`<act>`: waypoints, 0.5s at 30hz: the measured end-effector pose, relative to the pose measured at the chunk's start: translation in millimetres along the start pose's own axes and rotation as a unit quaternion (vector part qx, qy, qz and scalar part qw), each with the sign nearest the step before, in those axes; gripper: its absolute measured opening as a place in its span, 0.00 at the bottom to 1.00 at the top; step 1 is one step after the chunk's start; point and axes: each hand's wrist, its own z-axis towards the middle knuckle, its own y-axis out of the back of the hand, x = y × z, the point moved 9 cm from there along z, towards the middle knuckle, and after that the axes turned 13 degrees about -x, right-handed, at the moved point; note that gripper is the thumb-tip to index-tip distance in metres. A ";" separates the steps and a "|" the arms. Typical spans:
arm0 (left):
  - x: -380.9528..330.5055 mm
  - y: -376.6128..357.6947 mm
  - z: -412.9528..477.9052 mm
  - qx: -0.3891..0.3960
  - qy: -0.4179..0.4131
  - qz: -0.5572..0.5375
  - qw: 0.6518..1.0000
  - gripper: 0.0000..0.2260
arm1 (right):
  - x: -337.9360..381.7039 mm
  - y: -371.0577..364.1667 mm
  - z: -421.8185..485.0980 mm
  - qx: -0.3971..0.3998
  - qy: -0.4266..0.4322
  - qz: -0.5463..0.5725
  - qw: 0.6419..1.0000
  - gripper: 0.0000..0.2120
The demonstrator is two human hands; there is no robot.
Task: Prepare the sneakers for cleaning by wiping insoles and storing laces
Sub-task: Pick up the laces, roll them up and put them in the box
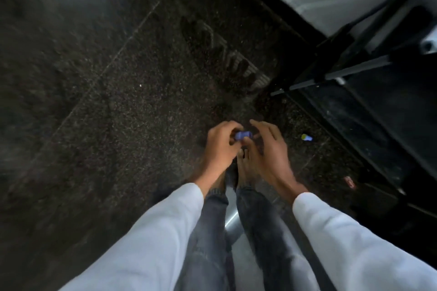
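Observation:
I stand looking down at a dark speckled stone floor [118,106]. My left hand [218,146] has its fingers curled round a small blue-purple object [243,135] held in front of me. My right hand [267,146] is close beside it with its fingers spread and relaxed, the fingertips near the object; whether they touch it is unclear. Both arms wear white sleeves. No sneakers, insoles or laces are in view. The picture is blurred by motion.
My bare feet [241,168] and grey jeans show below the hands. A small yellow and blue item [306,137] lies on the floor to the right. A dark cabinet or frame with metal rails [354,71] stands at the right. A floor grate [248,66] lies ahead.

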 end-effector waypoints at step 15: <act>-291.0 27.4 -149.3 0.224 -0.070 -0.055 0.970 0.10 | 83.0 283.5 -167.4 -0.258 -0.132 0.078 0.954 0.13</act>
